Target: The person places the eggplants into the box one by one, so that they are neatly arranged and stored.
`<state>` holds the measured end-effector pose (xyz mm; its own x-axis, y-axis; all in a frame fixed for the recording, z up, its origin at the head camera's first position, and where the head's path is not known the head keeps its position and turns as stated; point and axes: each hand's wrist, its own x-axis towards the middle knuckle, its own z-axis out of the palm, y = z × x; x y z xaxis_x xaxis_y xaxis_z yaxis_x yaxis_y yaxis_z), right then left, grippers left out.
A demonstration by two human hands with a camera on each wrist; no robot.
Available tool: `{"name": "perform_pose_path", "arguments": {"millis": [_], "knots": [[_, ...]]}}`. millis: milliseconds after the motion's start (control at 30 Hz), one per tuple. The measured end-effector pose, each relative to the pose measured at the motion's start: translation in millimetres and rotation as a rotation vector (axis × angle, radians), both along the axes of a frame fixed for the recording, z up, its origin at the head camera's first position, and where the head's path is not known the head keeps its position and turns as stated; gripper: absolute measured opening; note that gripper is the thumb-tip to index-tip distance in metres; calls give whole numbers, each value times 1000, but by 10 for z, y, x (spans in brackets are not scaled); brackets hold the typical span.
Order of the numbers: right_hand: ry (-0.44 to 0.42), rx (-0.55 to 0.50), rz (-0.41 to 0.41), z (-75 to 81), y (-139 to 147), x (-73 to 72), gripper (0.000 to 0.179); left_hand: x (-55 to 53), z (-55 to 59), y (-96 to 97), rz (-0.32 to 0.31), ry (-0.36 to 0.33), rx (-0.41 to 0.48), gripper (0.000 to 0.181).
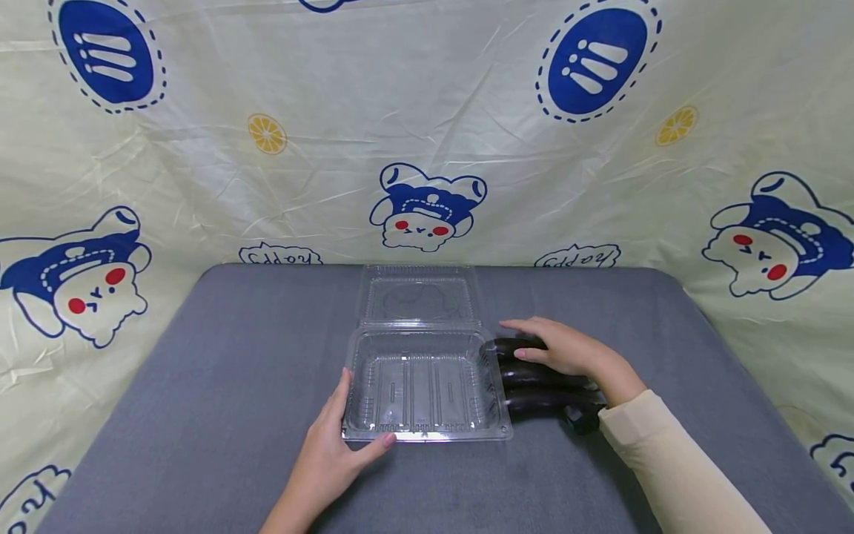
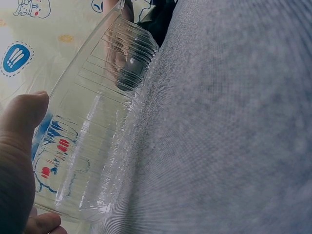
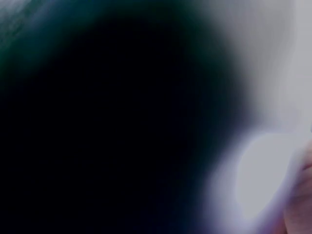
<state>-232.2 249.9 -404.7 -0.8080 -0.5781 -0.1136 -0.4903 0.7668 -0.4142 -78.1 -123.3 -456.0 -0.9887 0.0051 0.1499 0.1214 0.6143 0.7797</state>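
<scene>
A clear plastic container (image 1: 427, 437) lies on the grey cloth with its hinged lid (image 1: 420, 297) folded back, away from me. My left hand (image 1: 327, 445) holds its near left corner, thumb on the front rim and fingers along the left side. In the left wrist view the thumb (image 2: 29, 112) is at the rim. Right of the container lie three dark eggplants (image 1: 540, 401), side by side, left ends against its wall. Over the farthest one is my right hand (image 1: 567, 348), thumb on the near side, forefinger stretched past the far side. A dark blur (image 3: 117, 126) fills most of the right wrist view.
The grey cloth-covered table (image 1: 220, 386) reaches back to a pale printed curtain (image 1: 320, 193). Curtain cloth also shows at both sides. The lid lies close to the table's far edge.
</scene>
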Motion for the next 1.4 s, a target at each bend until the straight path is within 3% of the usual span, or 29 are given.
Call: {"name": "perform_pose_path", "arguments": {"millis": [567, 1100, 1400], "knots": [[92, 100, 23, 29, -23, 2, 45, -12, -28, -2, -2, 21, -4, 113], [135, 98, 38, -26, 15, -15, 54, -18, -50, 1, 6, 21, 14, 114], [152, 58, 12, -50, 47, -2, 52, -25, -52, 19, 22, -1, 77, 116]]}}
